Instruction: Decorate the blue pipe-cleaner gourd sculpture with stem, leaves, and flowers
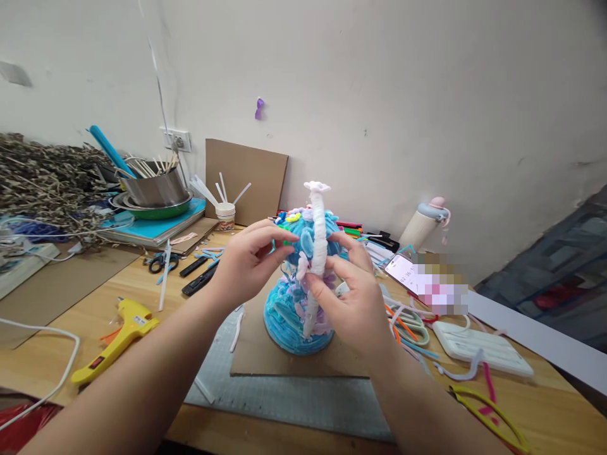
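Observation:
A fuzzy craft model made of pipe cleaners stands upright in the middle, with a round blue base (291, 332) and a blue upper part (306, 243). Along its near side rises a thick white pipe-cleaner stem (320, 237), topped by a pale flared tip (317, 186). My right hand (353, 291) grips this stem, its thumb in front and fingers at the right side. My left hand (251, 256) has thumb and forefinger pinched at the left of the upper part; what lies between them is too small to tell. Small lilac pieces (303, 268) sit beside the stem.
Cardboard (251, 360) lies under the model on a cutting mat (294, 404). A yellow glue gun (126, 332) and black-handled scissors (161, 262) are left. A phone (403, 275), a white case (484, 351), yellow-handled pliers (493, 414) and a bottle (420, 221) are right.

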### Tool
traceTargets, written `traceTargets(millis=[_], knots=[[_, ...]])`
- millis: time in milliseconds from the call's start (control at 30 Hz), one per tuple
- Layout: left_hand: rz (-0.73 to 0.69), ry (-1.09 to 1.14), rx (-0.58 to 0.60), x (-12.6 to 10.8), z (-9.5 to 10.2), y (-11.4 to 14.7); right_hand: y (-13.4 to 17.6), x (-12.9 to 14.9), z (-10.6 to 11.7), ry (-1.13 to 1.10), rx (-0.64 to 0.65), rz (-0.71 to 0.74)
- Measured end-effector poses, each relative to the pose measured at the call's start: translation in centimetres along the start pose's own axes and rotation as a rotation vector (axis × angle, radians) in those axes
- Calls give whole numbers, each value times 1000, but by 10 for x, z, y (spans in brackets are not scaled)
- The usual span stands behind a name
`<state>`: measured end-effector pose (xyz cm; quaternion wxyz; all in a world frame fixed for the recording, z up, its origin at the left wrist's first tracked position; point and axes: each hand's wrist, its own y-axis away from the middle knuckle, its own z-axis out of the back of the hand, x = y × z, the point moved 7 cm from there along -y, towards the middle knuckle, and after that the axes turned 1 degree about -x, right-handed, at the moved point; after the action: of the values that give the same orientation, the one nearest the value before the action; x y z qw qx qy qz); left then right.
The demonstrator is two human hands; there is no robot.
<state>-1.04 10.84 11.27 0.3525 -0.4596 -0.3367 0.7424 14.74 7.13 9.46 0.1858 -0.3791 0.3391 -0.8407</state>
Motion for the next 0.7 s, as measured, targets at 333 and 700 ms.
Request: traceTargets(millis=[333, 700], knots=[[838, 564, 182, 26, -37, 45, 0, -5, -6, -2, -2, 9], [994, 879, 83, 38, -46, 51, 1, -6, -9, 21, 6, -6]])
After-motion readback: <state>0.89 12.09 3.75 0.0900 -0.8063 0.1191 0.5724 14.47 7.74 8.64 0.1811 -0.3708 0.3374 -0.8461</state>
